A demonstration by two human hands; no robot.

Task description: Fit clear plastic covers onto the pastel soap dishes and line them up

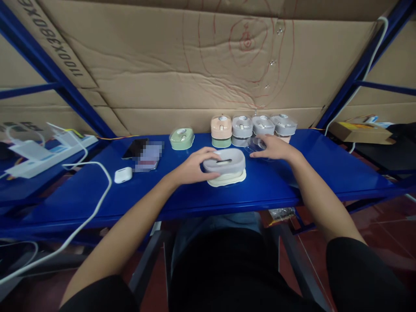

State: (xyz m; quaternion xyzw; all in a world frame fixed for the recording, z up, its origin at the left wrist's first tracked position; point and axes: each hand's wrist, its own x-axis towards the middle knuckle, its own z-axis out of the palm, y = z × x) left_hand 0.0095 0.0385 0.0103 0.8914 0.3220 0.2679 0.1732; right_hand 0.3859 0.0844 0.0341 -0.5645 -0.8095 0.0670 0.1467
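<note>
My left hand [199,167] is closed round the left end of a grey oval box [235,161]. A small dark strip lies across a pale piece in the middle of its top. Beneath it is a cream box [227,178] with a wavy lower edge, resting on the blue table. To the right, my right hand [277,149] has its thumb and fingers bent round a clear plastic lid [255,146], just in front of the row of boxes. Part of that lid is hidden by the fingers.
Behind my hands stand stacked boxes: an orange one [221,126] on green, and several grey ones [242,125] with clear lids. A green box [182,138] sits apart. Left are phones [134,148], a white earbud case [123,174] and a white cable [105,195]. Cardboard [146,56] backs the table.
</note>
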